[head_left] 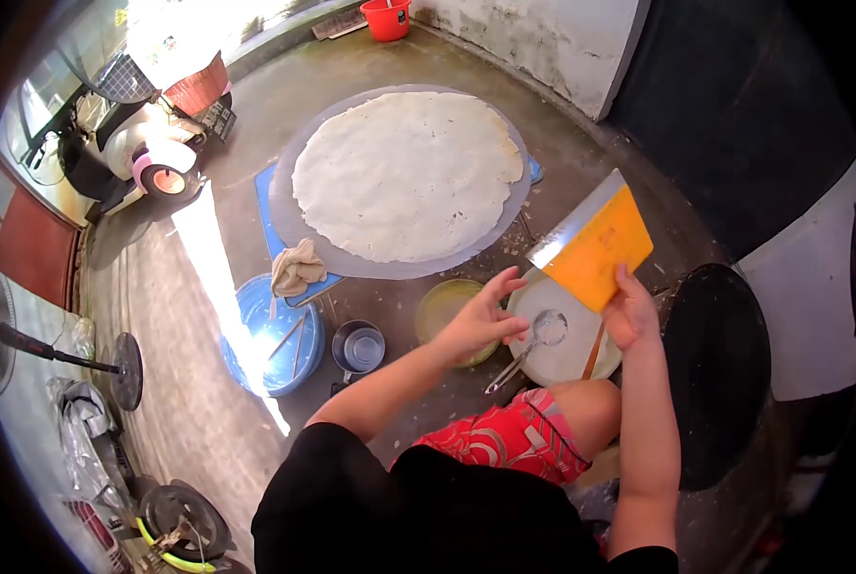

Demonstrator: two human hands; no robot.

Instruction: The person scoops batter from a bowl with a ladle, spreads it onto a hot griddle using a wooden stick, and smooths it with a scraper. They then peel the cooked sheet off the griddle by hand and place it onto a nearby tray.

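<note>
My right hand [631,311] grips the lower corner of a scraper [605,244] with an orange handle and a wide metal blade, raised over the floor at the right. My left hand [490,320] hangs with its fingers apart and nothing in them, left of the scraper. Beneath the hands are a large pale bowl [571,359] with a metal ladle [548,328] and a brown stick, and a yellowish bowl [433,311], partly hidden by my left hand. Ahead, a broad pale round sheet [409,172] lies flat on a larger grey disc [351,260].
A blue stand [268,225] under the disc bears a crumpled cloth [297,268]. A blue basin [265,359] and a small metal pot [359,346] are at left. A black round pan [718,378] is at right. A scooter [151,163] and red bucket [386,19] are farther off.
</note>
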